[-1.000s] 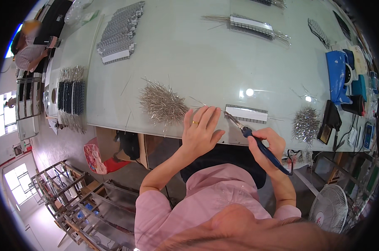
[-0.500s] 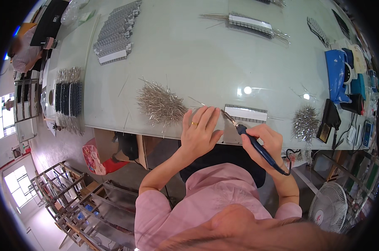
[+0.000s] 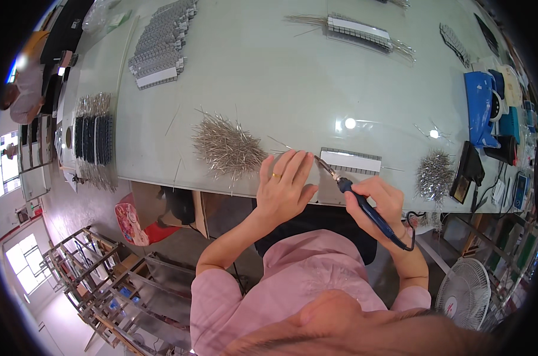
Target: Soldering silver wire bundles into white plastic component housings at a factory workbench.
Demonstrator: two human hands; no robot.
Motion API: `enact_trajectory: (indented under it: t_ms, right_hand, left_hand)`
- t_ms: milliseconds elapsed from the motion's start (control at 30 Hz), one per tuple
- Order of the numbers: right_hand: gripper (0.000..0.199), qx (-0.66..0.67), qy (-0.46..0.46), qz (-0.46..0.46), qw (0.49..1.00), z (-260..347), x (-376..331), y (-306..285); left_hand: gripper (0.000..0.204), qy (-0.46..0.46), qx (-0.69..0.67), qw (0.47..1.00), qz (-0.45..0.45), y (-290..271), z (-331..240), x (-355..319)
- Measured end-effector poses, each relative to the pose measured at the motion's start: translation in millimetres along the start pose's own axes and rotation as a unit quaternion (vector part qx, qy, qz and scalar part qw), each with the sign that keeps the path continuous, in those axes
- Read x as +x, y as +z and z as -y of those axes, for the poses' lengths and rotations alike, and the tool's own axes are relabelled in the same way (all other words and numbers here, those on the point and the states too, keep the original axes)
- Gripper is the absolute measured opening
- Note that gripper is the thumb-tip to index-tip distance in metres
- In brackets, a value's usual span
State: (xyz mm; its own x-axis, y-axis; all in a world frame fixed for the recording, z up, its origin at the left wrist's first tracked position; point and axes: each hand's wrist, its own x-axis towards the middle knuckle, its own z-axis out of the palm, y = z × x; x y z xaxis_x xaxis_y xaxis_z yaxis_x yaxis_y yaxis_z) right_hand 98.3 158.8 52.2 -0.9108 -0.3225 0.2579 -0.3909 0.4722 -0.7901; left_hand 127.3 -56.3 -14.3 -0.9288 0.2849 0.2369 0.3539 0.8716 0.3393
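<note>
A soldering iron [image 3: 367, 204] with a dark blue handle is gripped in my right hand [image 3: 380, 199], its metal tip slanting up and left to my left fingertips. My left hand [image 3: 285, 181], a ring on one finger, lies palm down near the table's front edge with its fingers stretched out. Thin wire leads [image 3: 279, 143] stick out left of those fingers; whatever lies beneath them is hidden. Just right of the iron's tip is a white strip with a dark gridded edge [image 3: 351, 161]. A heap of thin silvery wire-leaded parts [image 3: 227, 145] sits left of my left hand.
A smaller pile of silvery clippings [image 3: 435, 175] lies at the right. Stacked gridded strips [image 3: 159, 44] stand at the far left, with a bundle of dark strips [image 3: 94, 139] nearer. Another strip with long leads [image 3: 358, 31] lies farther back. The iron's cord [image 3: 412, 228] hangs by my right wrist.
Both hands and the iron keep almost the same place on the table. The view has shifted slightly, and a person at the far left has changed posture.
</note>
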Motion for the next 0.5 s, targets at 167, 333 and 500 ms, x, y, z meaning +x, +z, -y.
enact_trajectory:
  t_ms: [167,333,500]
  right_hand:
    - [0.016,0.027,0.018,-0.009,0.999,-16.0,-8.3,-0.8]
    - [0.011,0.142,0.118,-0.087,0.979,-32.4,-31.2,-7.0]
    - [0.011,0.165,0.145,-0.214,0.952,-35.1,-53.3,-31.6]
  left_hand:
    - [0.051,0.049,-0.023,0.994,-0.09,1.9,4.2,-9.7]
    - [0.043,0.101,-0.037,0.985,-0.133,8.0,-8.6,-18.0]
    - [0.066,0.071,-0.066,0.995,-0.006,10.0,-40.3,5.5]
